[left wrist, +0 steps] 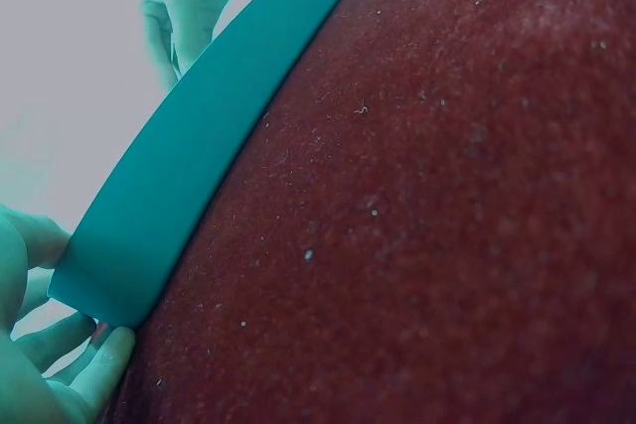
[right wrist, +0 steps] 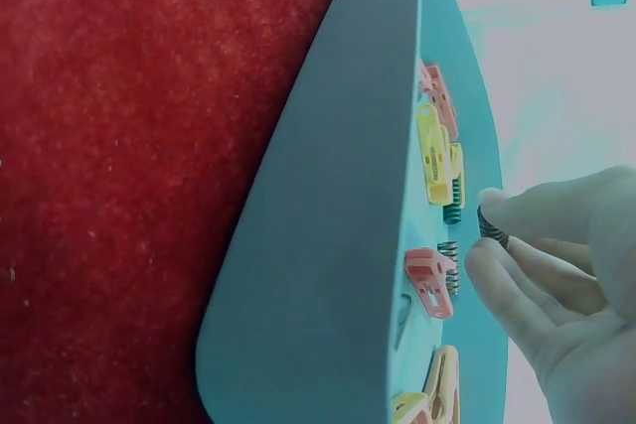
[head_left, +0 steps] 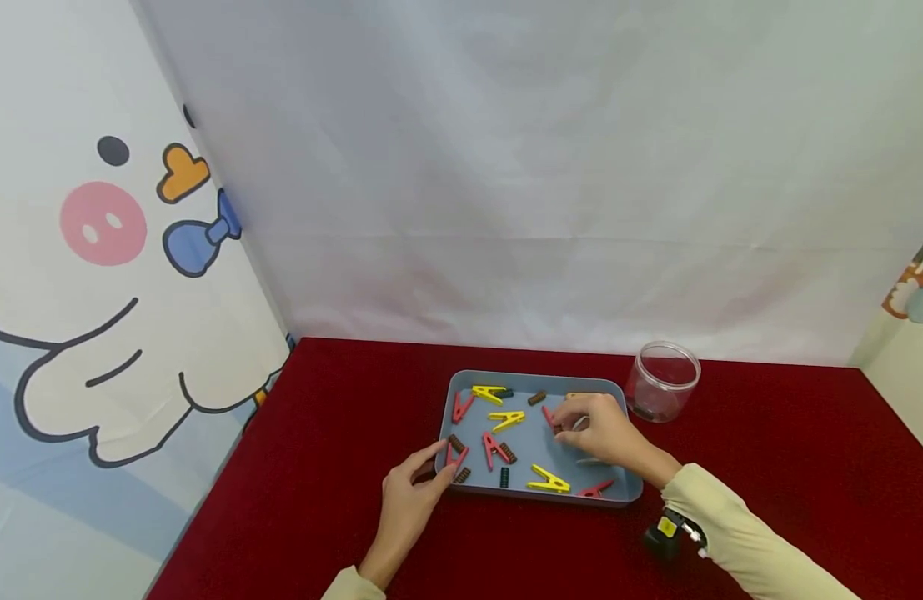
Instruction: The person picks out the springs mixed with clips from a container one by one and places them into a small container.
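In the head view, a blue-grey tray [head_left: 536,497] holds red and yellow spring clips and small dark and brown coil springs. My right hand [head_left: 599,429] is over the tray's right half. Between its thumb and fingertips it pinches a dark coil spring [right wrist: 492,229], seen in the right wrist view above the tray. A red clip [head_left: 548,416] lies beside those fingertips. My left hand [head_left: 412,492] holds the tray's front left corner, thumb and fingers on either side in the left wrist view. Near it inside lie a red clip [head_left: 457,455] and a brown spring [head_left: 457,443].
A clear round jar [head_left: 664,385] stands behind the tray's right end, with something dark at its bottom. Dark red cloth [head_left: 341,433] covers the table. A pale curtain [head_left: 536,183] hangs behind it, and a cartoon-printed sheet [head_left: 116,333] hangs at the left.
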`<state>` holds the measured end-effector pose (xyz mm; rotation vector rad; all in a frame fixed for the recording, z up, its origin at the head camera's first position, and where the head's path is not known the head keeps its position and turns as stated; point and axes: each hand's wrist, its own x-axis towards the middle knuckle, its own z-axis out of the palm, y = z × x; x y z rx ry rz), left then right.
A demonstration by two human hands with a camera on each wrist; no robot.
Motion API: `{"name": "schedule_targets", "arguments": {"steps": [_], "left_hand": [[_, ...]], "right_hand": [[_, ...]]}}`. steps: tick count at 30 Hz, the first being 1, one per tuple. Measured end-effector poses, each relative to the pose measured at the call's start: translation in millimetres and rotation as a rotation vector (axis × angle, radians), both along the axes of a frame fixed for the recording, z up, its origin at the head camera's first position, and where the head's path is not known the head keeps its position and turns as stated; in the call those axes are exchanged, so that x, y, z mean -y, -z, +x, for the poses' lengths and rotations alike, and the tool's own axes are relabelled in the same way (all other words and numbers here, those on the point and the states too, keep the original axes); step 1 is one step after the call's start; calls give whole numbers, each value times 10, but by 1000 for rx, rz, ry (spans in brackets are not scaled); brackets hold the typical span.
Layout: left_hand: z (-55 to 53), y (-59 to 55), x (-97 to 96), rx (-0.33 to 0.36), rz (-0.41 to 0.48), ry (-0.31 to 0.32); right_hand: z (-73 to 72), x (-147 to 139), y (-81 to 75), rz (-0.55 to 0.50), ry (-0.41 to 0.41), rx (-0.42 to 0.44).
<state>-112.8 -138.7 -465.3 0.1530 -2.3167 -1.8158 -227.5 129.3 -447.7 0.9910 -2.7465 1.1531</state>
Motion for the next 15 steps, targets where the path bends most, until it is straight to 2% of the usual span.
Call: {"name": "schedule_targets", "arguments": {"steps": [9, 14, 15], "left_hand": [[-17, 51, 16, -4, 30, 6], [-88, 248, 49, -8, -5, -17], [-102, 286, 55, -6, -15, -22]], "right_hand": [[48, -117, -17, -68, 38, 65], [78, -163, -57, -94, 50, 95], [109, -156, -108, -95, 50, 101]]}}
